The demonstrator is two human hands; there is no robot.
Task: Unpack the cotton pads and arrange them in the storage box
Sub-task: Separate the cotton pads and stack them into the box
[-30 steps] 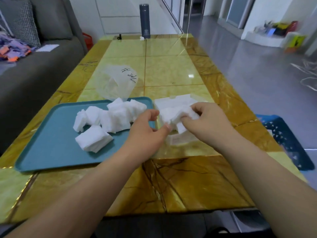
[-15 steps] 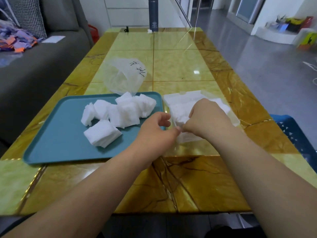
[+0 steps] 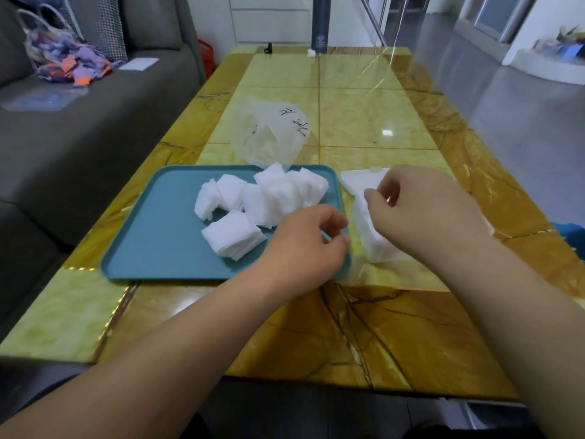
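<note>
Cotton pads, white & square, sit in two lots: loose heaps point(image 3: 269, 198) on the tray, a packed stack point(image 3: 376, 245) in the box. The glossy yellow-green marble-look table point(image 3: 348, 115) carries everything. On its near-left part the teal plastic tray point(image 3: 152, 248) is set. Just right of the tray the clear plastic storage box point(image 3: 361, 267) is found, nearly touching it. Behind the tray a crumpled clear plastic bag point(image 3: 272, 137) is left, apparently emptied.

Change vs 1 s ago: the stack in the box was then gripped by both hands; now it has been let go & lies settled in the box. One batch is thus judged placed; the tray heaps are yet to be moved.

The right hand point(image 3: 424, 210) is held over the box, right of the tray, fingers loosely curled, no pad seen in it. The left hand point(image 3: 304, 245) is over the tray's right edge, thumb & forefinger brought together; whether anything is pinched can't be told. The tray heaps lie just left of & beyond the left hand.
</note>
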